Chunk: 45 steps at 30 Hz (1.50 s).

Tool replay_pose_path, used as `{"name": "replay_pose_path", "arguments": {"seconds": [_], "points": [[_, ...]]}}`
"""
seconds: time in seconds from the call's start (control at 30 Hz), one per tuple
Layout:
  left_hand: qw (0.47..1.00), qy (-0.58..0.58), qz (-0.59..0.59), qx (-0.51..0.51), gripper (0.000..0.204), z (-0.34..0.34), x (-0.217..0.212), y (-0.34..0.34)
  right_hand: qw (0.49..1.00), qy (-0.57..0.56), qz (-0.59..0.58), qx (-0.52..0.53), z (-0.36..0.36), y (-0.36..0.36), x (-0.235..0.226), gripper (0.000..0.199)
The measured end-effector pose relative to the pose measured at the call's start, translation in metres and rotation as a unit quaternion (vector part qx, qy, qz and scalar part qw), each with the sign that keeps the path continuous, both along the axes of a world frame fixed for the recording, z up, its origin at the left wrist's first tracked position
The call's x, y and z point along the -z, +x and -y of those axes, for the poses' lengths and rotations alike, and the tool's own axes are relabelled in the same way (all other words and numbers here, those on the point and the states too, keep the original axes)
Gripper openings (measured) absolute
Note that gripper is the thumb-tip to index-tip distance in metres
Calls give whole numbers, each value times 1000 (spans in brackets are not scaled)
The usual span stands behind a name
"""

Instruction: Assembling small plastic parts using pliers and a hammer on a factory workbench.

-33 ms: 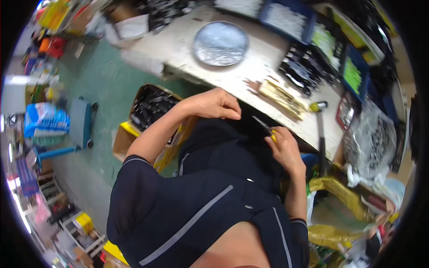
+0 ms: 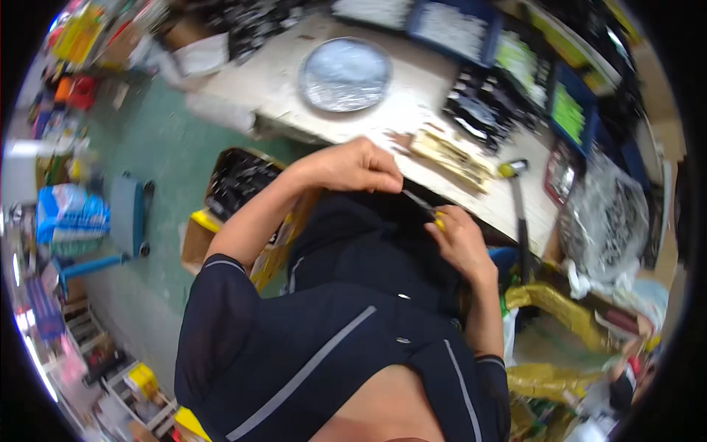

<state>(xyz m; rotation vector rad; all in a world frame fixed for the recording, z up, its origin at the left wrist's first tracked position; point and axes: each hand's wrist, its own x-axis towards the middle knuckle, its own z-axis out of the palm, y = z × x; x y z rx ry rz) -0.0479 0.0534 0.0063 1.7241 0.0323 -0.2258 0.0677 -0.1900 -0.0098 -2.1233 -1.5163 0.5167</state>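
Note:
My left hand [image 2: 361, 168] is closed, fingers curled and thumb pressed in, just off the front edge of the workbench [image 2: 276, 107]. Whatever it pinches is too small or hidden to make out. My right hand [image 2: 464, 239] grips a yellow-handled tool [image 2: 420, 200] with a thin metal end; blur hides its exact kind. That metal end points at the left fingertips and nearly meets them; I cannot tell whether they touch. Both hands are above my dark-clothed lap. On the bench just beyond lies a pale yellow block-like fixture [image 2: 453, 160] with dark marks along it.
A round film-wrapped plate [image 2: 346, 74] and a hammer [image 2: 521, 214] rest on the bench. Black parts [image 2: 482, 110] lie near blue trays of white [image 2: 453, 29] and green pieces [image 2: 571, 118]. A carton of black parts [image 2: 243, 184] stands left; a clear bag [image 2: 607, 228] sits right.
My left hand and the tool's metal end have come closer together, from a visible gap to almost meeting. The whole view has shifted slightly, so the bench appears further left.

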Motion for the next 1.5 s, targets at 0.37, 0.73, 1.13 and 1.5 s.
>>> {"name": "replay_pose_path", "arguments": {"seconds": [0.37,0.73,1.13,1.5], "points": [[774,584,242,-25,30,55,-14,252,998,60,31,12,8,8,-16,23],[943,-88,249,-201,36,-4,-30,139,984,142,-16,106,12,21,-22,21],[951,-75,148,-260,27,55,-1,38,986,133,-18,97,-23,17,-38,25],[946,9,166,-279,24,55,-6,31,991,104,14,87,-23,12,-39,27]]}}
